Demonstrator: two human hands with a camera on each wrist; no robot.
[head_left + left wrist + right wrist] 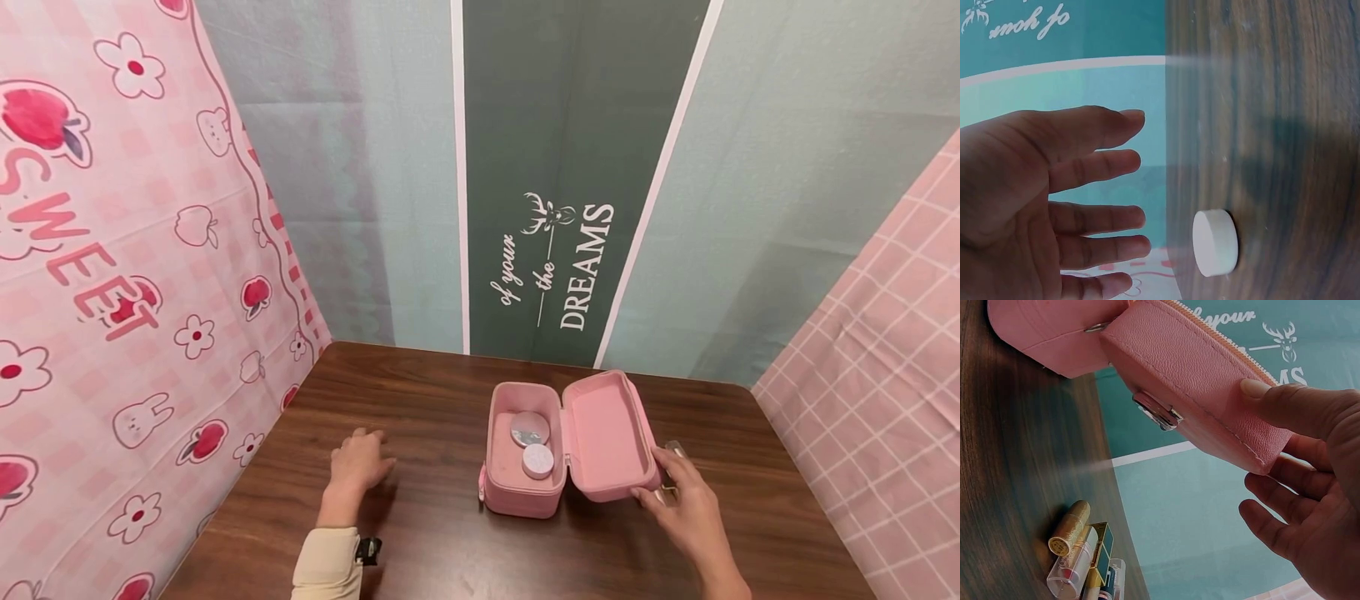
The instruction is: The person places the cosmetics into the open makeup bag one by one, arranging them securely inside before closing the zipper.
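A pink zippered cosmetic case (522,504) stands on the table, unzipped, its lid (611,442) swung out to the right. Inside lie a round pink-and-silver compact (530,427) and a smaller pale round container (537,461). My right hand (688,504) grips the lid's outer edge, the thumb on one side and fingers on the other in the right wrist view. To the left of the case, my left hand (360,462) hovers over the table with fingers spread and nothing in them. A white round container (1215,242) sits just beyond its fingertips in the left wrist view.
Several lipstick tubes, one of them gold (1070,528), are grouped on the wooden table (442,550) beyond the lid, mostly hidden in the head view. Printed cloths hang behind the table (360,208) and along both sides.
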